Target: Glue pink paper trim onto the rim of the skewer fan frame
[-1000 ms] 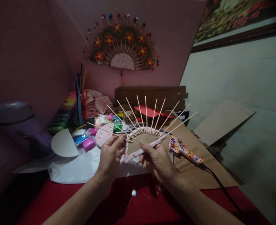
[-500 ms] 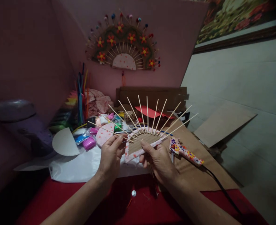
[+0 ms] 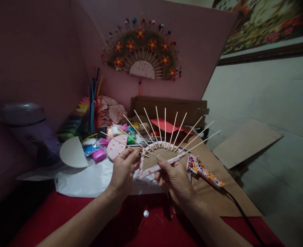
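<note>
A half-round cardboard piece [image 3: 153,160], edged in pink dotted cloth, faces me with several thin wooden sticks [image 3: 165,127] fanning out from its curved side. My right hand [image 3: 174,176] grips its straight lower edge, thumb on the front. Some loose sticks show below that hand, partly hidden. With thumb and fingers closed, my left hand [image 3: 125,168] pinches the leftmost wooden stick [image 3: 120,142] near its lower end, beside the cardboard. Right of the piece lies a glue gun [image 3: 204,171] wrapped in flowered cloth, its black cord running toward me.
Behind my hands are a dotted half-round [image 3: 117,146], a plain white half-round [image 3: 73,153] and packets of coloured clay [image 3: 99,155]. White plastic [image 3: 84,181] and brown cardboard [image 3: 218,202] cover parts of the red tablecloth [image 3: 89,219]. A finished fan [image 3: 142,69] hangs behind.
The view has shifted slightly, so the background sits a little further right and lower. Both hands keep their hold on the stick and the cardboard piece.
</note>
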